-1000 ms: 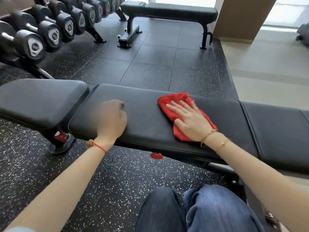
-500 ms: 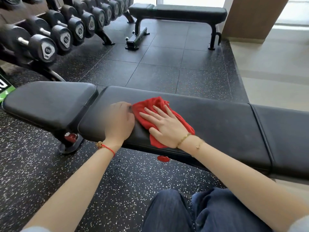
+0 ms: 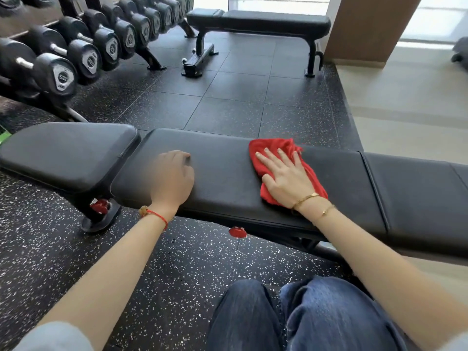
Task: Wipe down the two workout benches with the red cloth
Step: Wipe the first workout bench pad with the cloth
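A: Counting first — benches?
B: 2. Near bench [image 3: 228,178] runs L–R across the frame, long axis tilted a bit, R end closer to cam. Far bench [image 3: 273,20] sits at the top, also lying roughly L–R, well apart from the near one.
A: Pads on the near one?
B: 3 visible at least: short pad on the L, long mid pad, another on the R; a seam shows at the far R edge, can't tell if that's a 4th.
A: Cloths?
B: 1 red cloth [image 3: 268,150], crumpled, on the mid pad, R of its centre. Long axis goes diagonal, far-L corner to near-R corner by the wrist.
A: Hands?
B: 2. Right hand [image 3: 287,178] flat on the cloth, fingers straight + spread, pointing up-L, pressing it to the pad. Left hand [image 3: 172,181] rests on the same pad near its L end, fingers curled under, holding nothing, well apart from the cloth.
A: Other stuff?
B: Dumbbell rack [image 3: 83,51] upper L, approx 8 dumbbells in view, more cut off. 2 red knobs [image 3: 237,232] under the near bench. Jeans [image 3: 304,315] at bottom. Speckled rubber floor [image 3: 177,274].
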{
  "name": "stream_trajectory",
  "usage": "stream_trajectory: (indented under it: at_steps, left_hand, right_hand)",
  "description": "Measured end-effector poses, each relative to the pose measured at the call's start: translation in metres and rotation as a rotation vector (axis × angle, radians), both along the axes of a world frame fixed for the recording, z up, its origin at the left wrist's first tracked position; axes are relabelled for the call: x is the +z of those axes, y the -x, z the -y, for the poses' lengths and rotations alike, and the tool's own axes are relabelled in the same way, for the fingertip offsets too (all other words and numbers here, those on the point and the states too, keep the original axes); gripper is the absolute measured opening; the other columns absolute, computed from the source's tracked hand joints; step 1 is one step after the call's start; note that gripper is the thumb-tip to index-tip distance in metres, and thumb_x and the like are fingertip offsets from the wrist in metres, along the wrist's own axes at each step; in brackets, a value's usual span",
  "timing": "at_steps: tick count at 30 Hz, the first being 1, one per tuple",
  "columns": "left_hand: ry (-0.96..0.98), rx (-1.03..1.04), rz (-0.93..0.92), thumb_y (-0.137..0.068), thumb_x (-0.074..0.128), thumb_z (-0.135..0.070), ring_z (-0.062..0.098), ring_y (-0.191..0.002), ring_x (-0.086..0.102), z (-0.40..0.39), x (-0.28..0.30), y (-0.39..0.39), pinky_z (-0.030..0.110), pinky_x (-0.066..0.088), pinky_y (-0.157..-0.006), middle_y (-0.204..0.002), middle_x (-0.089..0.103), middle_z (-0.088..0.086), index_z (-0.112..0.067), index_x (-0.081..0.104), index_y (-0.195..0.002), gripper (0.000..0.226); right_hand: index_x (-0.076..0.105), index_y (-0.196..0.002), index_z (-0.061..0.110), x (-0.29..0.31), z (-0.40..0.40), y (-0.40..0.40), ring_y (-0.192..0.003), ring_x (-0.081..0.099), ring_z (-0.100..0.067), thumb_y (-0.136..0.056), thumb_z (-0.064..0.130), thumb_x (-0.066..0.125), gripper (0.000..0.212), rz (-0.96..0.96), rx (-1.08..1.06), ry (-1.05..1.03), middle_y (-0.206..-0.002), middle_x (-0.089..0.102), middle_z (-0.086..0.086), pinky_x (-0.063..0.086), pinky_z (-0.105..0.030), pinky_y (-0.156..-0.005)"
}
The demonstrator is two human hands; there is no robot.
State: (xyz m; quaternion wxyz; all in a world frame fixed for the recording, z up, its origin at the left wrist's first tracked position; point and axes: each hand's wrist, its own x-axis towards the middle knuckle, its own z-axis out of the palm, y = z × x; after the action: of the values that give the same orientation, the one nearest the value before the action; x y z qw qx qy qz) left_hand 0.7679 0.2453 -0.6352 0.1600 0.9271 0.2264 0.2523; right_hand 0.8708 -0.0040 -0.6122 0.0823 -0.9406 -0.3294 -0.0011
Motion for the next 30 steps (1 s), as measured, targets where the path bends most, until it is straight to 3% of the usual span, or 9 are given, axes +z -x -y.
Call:
stream_trajectory:
  at_steps: [3, 5, 9, 14, 20, 22, 26, 30]
  left_hand:
    - [-0.028, -0.009, -0.022, -0.09, 0.053, -0.015, 0.025, -0.126, 0.05, 0.003, 0.0, 0.002, 0.042, 0.028, -0.11, -0.132, 0.062, 0.005, -0.014, 0.063, -0.124, 0.036]
    - [-0.029, -0.007, -0.043, -0.092, 0.052, -0.013, 0.025, -0.13, 0.048, 0.006, 0.0, 0.003, 0.043, 0.027, -0.112, -0.136, 0.059, 0.006, -0.012, 0.062, -0.127, 0.037]
    - [0.002, -0.028, -0.059, -0.092, 0.051, -0.012, 0.025, -0.132, 0.047, 0.018, 0.003, 0.005, 0.046, 0.028, -0.114, -0.136, 0.059, 0.008, -0.011, 0.064, -0.125, 0.035]
    - [0.023, -0.144, -0.03, -0.092, 0.052, -0.014, 0.023, -0.128, 0.05, 0.061, 0.007, 0.001, 0.045, 0.03, -0.114, -0.131, 0.062, 0.005, -0.014, 0.065, -0.123, 0.033]
    - [0.046, -0.335, 0.004, -0.091, 0.052, -0.012, 0.021, -0.129, 0.05, 0.138, 0.015, -0.027, 0.042, 0.029, -0.115, -0.131, 0.061, 0.001, -0.015, 0.064, -0.125, 0.036]
    - [0.044, -0.388, -0.004, -0.091, 0.052, -0.013, 0.02, -0.13, 0.048, 0.16, 0.016, -0.037, 0.04, 0.028, -0.115, -0.133, 0.06, 0.0, -0.016, 0.063, -0.127, 0.037]
    - [0.032, -0.47, -0.04, -0.093, 0.049, -0.017, 0.018, -0.133, 0.045, 0.194, 0.014, -0.053, 0.041, 0.027, -0.116, -0.135, 0.058, -0.003, -0.017, 0.061, -0.13, 0.038]
    - [0.026, -0.5, -0.069, -0.094, 0.048, -0.02, 0.019, -0.134, 0.043, 0.213, 0.006, -0.063, 0.043, 0.027, -0.116, -0.139, 0.055, -0.002, -0.017, 0.059, -0.132, 0.039]
  right_hand:
    - [0.019, -0.152, 0.037, 0.003, 0.035, 0.034, -0.15, 0.007, -0.017, -0.092, 0.04, 0.029, 0.061, -0.01, 0.134, 0.016, -0.161, 0.015, 0.012, -0.003, -0.045, -0.121]
    - [0.022, -0.151, 0.037, 0.002, 0.066, 0.046, -0.15, 0.01, -0.016, -0.085, 0.045, 0.022, 0.067, 0.01, 0.109, 0.013, -0.16, 0.017, 0.013, -0.001, -0.044, -0.122]
    - [0.023, -0.151, 0.038, 0.001, 0.115, 0.011, -0.149, 0.015, -0.02, -0.09, 0.043, 0.026, 0.061, 0.008, -0.144, 0.045, -0.16, 0.02, 0.01, 0.0, -0.045, -0.121]
    - [0.02, -0.153, 0.035, 0.002, 0.094, -0.034, -0.15, 0.011, -0.025, -0.097, 0.034, 0.034, 0.057, -0.017, -0.372, 0.037, -0.162, 0.014, 0.008, -0.002, -0.049, -0.12]
    - [0.02, -0.151, 0.04, 0.004, 0.105, 0.025, -0.15, 0.009, -0.019, -0.091, 0.039, 0.029, 0.061, -0.045, -0.105, 0.018, -0.161, 0.015, 0.013, -0.004, -0.046, -0.121]
    - [0.02, -0.151, 0.04, 0.004, 0.126, 0.043, -0.15, 0.011, -0.018, -0.086, 0.041, 0.027, 0.065, -0.019, -0.108, 0.038, -0.16, 0.017, 0.015, -0.001, -0.045, -0.122]
    - [0.024, -0.151, 0.039, 0.002, 0.172, 0.033, -0.149, 0.015, -0.021, -0.092, 0.039, 0.031, 0.06, 0.053, -0.34, 0.085, -0.159, 0.022, 0.012, 0.002, -0.046, -0.121]
    - [0.022, -0.152, 0.037, 0.002, 0.188, -0.016, -0.15, 0.011, -0.023, -0.096, 0.034, 0.037, 0.058, -0.003, -0.526, 0.057, -0.162, 0.016, 0.009, -0.001, -0.049, -0.121]
